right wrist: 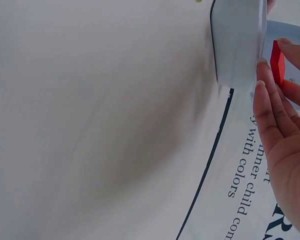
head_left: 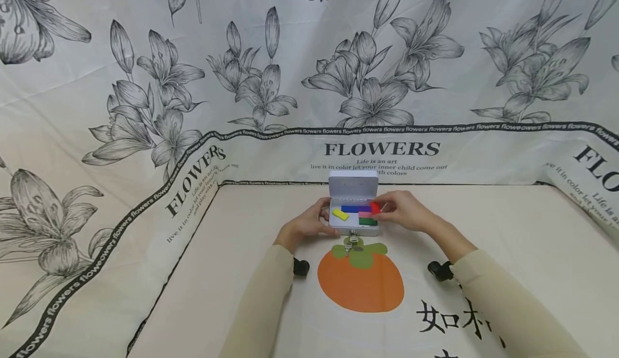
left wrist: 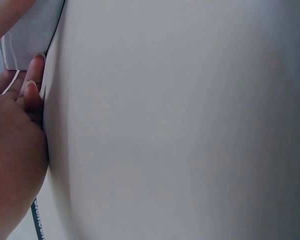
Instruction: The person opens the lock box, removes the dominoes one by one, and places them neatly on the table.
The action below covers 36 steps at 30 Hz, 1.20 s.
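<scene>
While the left hand (head_left: 309, 222) grips the box (head_left: 368, 233) near the bench's (head_left: 232, 272) far edge, the right hand (head_left: 403, 210) pinches the red block (head_left: 375, 208) at its right end! Blue (head_left: 355, 208), pink (head_left: 366, 215), green (head_left: 367, 221) and yellow (head_left: 340, 215) lie inside; red's not yet released, lid (head_left: 354, 186) not yet closed.

The pale counter (head_left: 227, 272) bears a printed orange fruit (head_left: 360, 291) with green leaves (head_left: 361, 260), and black characters (head_left: 428, 317) to its right; near the far edge stands a white box (head_left: 368, 232), lid raised.
</scene>
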Motion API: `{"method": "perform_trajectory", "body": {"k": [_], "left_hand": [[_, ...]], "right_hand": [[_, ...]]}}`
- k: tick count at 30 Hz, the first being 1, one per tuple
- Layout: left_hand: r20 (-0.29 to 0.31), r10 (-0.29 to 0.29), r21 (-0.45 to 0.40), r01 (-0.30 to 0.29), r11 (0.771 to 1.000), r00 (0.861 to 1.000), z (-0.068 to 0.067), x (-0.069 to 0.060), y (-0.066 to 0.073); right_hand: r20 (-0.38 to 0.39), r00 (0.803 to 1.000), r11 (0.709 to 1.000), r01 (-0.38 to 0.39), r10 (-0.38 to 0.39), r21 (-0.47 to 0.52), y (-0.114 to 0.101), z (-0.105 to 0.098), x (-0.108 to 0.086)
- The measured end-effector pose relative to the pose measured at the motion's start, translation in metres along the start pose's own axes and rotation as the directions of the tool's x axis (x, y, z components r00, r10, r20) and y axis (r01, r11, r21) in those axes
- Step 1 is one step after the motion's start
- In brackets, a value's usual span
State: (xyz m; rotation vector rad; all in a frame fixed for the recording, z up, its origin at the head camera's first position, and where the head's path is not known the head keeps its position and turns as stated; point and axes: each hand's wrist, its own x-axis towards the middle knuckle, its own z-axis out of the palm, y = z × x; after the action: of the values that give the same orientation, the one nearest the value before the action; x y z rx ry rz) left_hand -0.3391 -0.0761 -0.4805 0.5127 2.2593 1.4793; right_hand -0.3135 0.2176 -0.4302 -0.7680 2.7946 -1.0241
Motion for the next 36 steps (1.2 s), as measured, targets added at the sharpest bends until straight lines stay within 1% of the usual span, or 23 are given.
{"method": "perform_trajectory", "body": {"k": [7, 11, 19, 27, 36], "left_hand": [[-0.004, -0.006, -0.008, 0.006, 1.0, 1.0, 0.0, -0.001, 0.001], [-0.003, 0.003, -0.016, -0.003, 1.0, 1.0, 0.0, -0.001, 0.001], [-0.01, -0.003, -0.006, 0.003, 1.0, 1.0, 0.001, 0.0, 0.0], [-0.015, -0.007, 0.005, 0.007, 1.0, 1.0, 0.001, -0.001, 0.002], [-0.022, -0.013, 0.027, 0.013, 1.0, 1.0, 0.001, -0.001, 0.001]], "right_hand": [[-0.023, 1.0, 1.0, 0.012, -0.012, -0.017, 0.009, -0.003, -0.004], [-0.039, 0.999, 1.0, 0.018, -0.019, -0.019, 0.016, -0.003, -0.006], [-0.032, 0.999, 0.999, 0.025, -0.027, -0.037, 0.026, -0.006, -0.009], [0.011, 0.999, 0.998, -0.036, 0.037, -0.06, 0.031, -0.004, -0.009], [0.025, 0.997, 0.995, -0.065, 0.067, -0.069, 0.03, -0.004, -0.009]]}}
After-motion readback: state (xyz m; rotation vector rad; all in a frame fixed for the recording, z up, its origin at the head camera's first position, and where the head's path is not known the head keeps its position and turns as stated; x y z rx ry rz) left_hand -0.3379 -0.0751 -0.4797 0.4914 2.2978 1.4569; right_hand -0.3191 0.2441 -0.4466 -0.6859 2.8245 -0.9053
